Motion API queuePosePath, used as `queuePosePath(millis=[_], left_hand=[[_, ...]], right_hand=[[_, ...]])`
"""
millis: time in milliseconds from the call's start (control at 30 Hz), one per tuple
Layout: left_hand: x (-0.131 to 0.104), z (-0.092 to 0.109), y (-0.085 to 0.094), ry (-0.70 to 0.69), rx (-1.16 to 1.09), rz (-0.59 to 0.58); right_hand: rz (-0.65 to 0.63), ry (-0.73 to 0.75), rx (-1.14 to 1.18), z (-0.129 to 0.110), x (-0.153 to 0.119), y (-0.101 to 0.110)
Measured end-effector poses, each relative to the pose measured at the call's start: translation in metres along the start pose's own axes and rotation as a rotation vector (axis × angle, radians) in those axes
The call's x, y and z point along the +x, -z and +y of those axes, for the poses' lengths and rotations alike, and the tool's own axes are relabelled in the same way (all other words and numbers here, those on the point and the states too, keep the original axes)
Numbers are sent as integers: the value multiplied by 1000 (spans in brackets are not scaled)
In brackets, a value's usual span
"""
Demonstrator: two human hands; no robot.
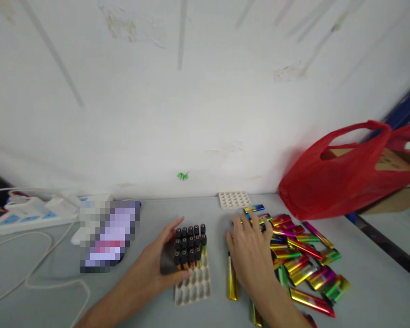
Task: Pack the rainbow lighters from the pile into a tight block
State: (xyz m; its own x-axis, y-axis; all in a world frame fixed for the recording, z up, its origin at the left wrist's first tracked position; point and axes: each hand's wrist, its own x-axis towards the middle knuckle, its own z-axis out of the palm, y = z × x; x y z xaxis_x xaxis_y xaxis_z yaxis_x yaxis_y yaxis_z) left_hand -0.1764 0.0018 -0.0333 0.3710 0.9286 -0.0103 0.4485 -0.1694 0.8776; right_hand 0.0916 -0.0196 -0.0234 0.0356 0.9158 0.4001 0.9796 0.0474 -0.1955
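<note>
A pale tray (192, 291) with oval hollows lies before me, and several lighters (190, 241) stand upright in its far rows, black tops up. My left hand (157, 259) curves round the tray's left side, fingers apart. Its thumb lies over the tray in front of the standing lighters, and a finger extends behind them. To the right, my right hand (248, 243) reaches palm down over the near edge of a heap of shiny coloured lighters (299, 262). Those fingers are spread; what lies under them is partly hidden. Beside this hand lies a gold lighter (232, 280).
Against the wall lies a second pale tray (234, 199). A red plastic bag (335, 182) holding a cardboard box stands at the right. On the left are a phone (112, 234), a white power strip (30, 214) and a loose white cable (29, 278).
</note>
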Motion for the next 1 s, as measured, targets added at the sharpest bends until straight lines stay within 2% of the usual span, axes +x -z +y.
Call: queuePosePath(millis=[200,400,633,900,1000], left_hand=[[2,6,-1,-15,-6,17],[1,8,-2,-23,12,23],[0,12,-1,-40,20,-4],[0,1,-2,-60,42,29],[1,2,-2,-55,31,20]], right_hand=[[-209,275,142,-15,-2,7],[-156,132,175,-13,1,10],[-242,138,320,-10,0,10],[-204,29,332,-9,0,6],[-248,76,428,-12,-1,8]])
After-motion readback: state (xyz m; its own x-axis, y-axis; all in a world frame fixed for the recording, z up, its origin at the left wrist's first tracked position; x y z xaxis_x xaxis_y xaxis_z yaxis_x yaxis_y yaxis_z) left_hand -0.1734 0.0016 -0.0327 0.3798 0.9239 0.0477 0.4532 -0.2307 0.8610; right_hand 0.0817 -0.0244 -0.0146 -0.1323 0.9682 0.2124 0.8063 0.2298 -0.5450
